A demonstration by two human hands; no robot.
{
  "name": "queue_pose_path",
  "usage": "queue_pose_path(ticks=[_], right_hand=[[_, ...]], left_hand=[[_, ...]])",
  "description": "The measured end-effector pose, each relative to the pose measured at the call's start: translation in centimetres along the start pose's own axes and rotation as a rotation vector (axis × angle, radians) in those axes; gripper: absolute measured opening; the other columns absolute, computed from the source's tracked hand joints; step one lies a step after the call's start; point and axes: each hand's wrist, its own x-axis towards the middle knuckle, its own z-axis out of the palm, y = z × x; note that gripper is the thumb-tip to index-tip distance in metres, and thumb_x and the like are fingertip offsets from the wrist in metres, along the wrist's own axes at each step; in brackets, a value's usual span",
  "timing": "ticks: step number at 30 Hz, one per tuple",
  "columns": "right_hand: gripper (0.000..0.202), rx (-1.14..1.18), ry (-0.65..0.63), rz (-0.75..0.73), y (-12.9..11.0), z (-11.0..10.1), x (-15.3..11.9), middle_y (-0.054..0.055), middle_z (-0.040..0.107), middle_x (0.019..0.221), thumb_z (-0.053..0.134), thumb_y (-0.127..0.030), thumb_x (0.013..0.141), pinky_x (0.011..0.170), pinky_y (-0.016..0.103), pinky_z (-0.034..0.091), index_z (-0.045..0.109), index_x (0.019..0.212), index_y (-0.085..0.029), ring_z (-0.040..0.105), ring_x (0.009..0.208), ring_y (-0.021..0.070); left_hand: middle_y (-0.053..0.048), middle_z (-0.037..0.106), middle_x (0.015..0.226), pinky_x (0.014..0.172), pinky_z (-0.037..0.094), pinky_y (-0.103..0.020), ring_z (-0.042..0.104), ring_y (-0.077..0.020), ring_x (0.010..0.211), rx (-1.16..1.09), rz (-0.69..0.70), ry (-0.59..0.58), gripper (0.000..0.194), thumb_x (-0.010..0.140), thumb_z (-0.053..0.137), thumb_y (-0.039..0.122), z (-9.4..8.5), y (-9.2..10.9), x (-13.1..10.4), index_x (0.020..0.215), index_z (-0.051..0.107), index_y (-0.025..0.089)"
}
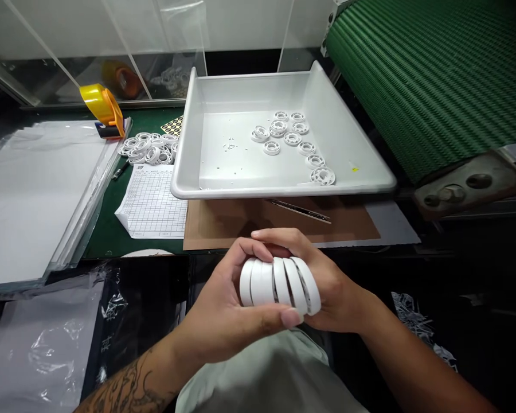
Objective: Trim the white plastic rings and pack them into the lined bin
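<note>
Between my two hands lies a sideways row of several white plastic rings (264,282), with narrow gaps between those at its right end. My left hand (227,310) wraps round the row, its thumb along the near side and its fingers over the far side. My right hand (322,275) closes on the right end of the row; some of its fingers are hidden behind the rings. Beyond my hands, a white tray (284,192) holds several similar rings (292,138) and small white scraps.
Left of the tray lie a heap of white rings (150,148), a printed form (157,201), a tape dispenser (109,115) and stacked clear bags (38,195). Tweezers (301,211) rest on brown cardboard (227,226). A green conveyor belt (434,74) runs at right.
</note>
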Motion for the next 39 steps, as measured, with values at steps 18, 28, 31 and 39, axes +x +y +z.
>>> queue_pose_path(ticks=[18,28,31,39], right_hand=[[0.065,-0.151,0.012,-0.053,-0.3,-0.6,0.2,0.016,0.057,0.146,0.065,-0.045,0.107,0.112,0.046,0.05,0.037,0.161,-0.021,0.058,0.132,0.0326],[0.07,0.027,-0.01,0.039,-0.5,-0.3,-0.1,0.015,0.055,0.147,0.068,-0.021,0.097,0.11,0.047,0.054,0.037,0.16,-0.024,0.058,0.132,0.0317],[0.07,0.057,-0.03,0.079,-0.6,-0.5,0.0,0.014,0.055,0.146,0.068,-0.021,0.097,0.108,0.045,0.056,0.038,0.159,-0.026,0.058,0.134,0.0313],[0.075,-0.008,-0.041,0.044,-0.7,-0.9,0.0,0.016,0.056,0.147,0.078,-0.036,0.098,0.112,0.048,0.05,0.037,0.159,-0.023,0.057,0.133,0.0329]], left_hand=[[0.003,0.064,0.097,0.073,0.057,-0.016,0.063,-0.0072,0.081,0.062,-0.045,0.045,0.049,0.073,0.095,0.013,0.0,-0.3,-0.6,0.109,0.065,0.025],[0.005,0.066,0.092,0.073,0.053,-0.014,0.062,-0.0054,0.079,-0.101,-0.024,-0.101,0.048,0.081,0.091,0.016,-0.3,-0.7,-0.8,0.107,0.051,0.026],[0.005,0.066,0.091,0.072,0.053,-0.014,0.063,-0.0058,0.078,-0.102,-0.02,-0.085,0.045,0.084,0.089,0.016,-0.3,-0.8,-0.7,0.105,0.051,0.026],[0.002,0.067,0.109,0.077,0.057,-0.016,0.067,-0.0076,0.087,-0.046,0.003,-0.047,0.065,0.071,0.091,0.0,-0.5,-1.1,-0.7,0.122,0.065,0.029]])
